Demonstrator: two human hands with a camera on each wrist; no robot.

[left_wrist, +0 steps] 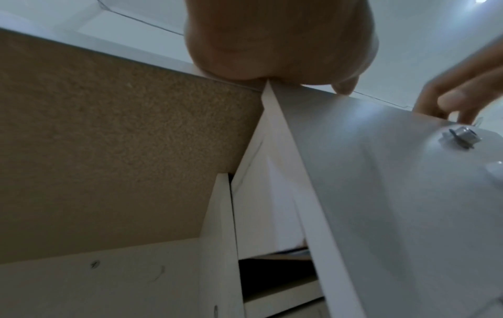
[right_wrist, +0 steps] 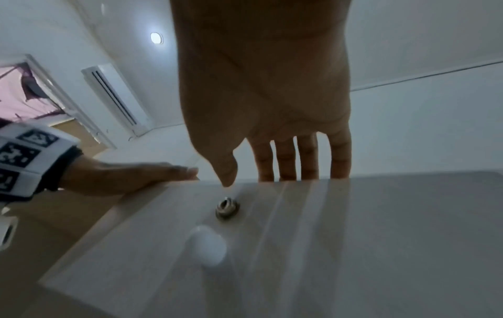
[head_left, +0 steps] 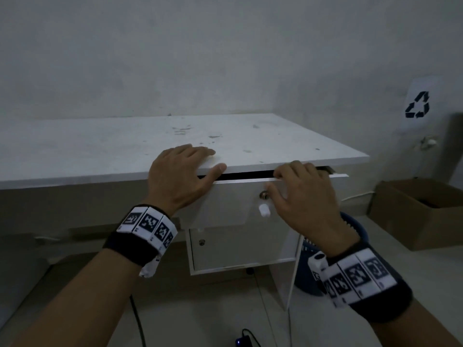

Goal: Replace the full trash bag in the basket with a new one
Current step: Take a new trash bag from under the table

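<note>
A white desk [head_left: 100, 151] has a drawer [head_left: 233, 204] pulled out a little, with a dark gap above its front. My left hand [head_left: 180, 171] rests flat on the desk's front edge, its thumb at the gap. My right hand [head_left: 298, 186] hooks its fingers over the top edge of the drawer front [right_wrist: 354, 236], just above the lock [right_wrist: 227, 206] and white knob [right_wrist: 208, 245]. A blue basket [head_left: 353, 225] stands on the floor right of the desk, mostly hidden behind my right wrist. No trash bag shows in any view.
A closed cabinet door [head_left: 240, 246] sits below the drawer. An open cardboard box [head_left: 421, 211] stands on the floor at right, under a recycling sign [head_left: 418, 105] on the wall. Cables and a small lit device [head_left: 240, 341] lie on the floor near me.
</note>
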